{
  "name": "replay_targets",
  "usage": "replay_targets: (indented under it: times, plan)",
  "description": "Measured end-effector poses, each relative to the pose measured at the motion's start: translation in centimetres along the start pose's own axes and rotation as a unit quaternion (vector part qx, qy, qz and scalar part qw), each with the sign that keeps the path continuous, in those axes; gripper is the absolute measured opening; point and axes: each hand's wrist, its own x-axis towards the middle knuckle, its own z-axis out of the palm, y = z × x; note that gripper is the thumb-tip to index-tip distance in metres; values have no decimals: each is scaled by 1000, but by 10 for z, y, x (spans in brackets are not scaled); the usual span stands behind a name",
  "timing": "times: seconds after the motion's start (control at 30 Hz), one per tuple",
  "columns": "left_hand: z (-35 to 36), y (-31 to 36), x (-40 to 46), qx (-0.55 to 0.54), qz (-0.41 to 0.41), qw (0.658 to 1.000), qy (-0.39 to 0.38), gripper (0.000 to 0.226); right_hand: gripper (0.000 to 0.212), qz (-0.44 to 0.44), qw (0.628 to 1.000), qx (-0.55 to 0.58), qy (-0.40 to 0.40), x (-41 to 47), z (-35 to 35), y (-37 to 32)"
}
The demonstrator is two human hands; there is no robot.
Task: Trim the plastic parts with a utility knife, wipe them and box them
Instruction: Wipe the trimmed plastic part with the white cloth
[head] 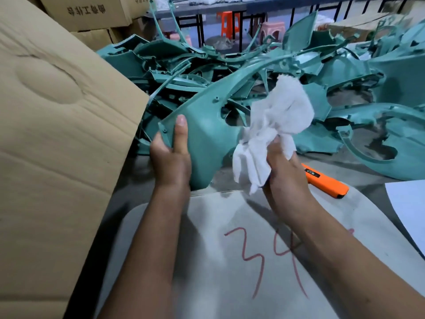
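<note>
Your left hand [171, 155] grips the teal plastic part [207, 125] at its lower edge, centre frame; your right hand [284, 171] is bunched around the white rag [278, 116] at 3 o'clock of it. Risks: the long arm of the part snags the pile [253, 63] at 12 o'clock, and the orange utility knife [326, 181] sits just beside your right wrist on the tabletop [142, 180], easy to knock off.
</note>
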Motion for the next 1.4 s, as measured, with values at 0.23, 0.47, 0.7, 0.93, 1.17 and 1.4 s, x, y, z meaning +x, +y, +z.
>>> replay_targets:
  times: [0.23,0.47,0.7,0.93,1.17,1.4]
  plan:
    - [14,-9,-10,3,25,996,-85,39,33,-28,983,-180,-26,-4,-6,-7]
    - [-6,-12,0,-53,-183,947,-258,34,25,9,944,-292,-154,-1,-29,-16]
    - [-13,-7,7,-54,-162,957,-235,57,40,60,997,-14,-45,6,-20,-16]
    - [-6,-12,0,114,-4,950,-290,55,42,106,985,-132,-46,-7,-16,-11]
    - [-18,0,-7,-13,-174,898,-405,48,42,85,934,-222,-267,2,-28,-23]
    - [-30,9,9,-109,-206,947,-222,50,34,-22,988,-145,-39,8,-40,-11]
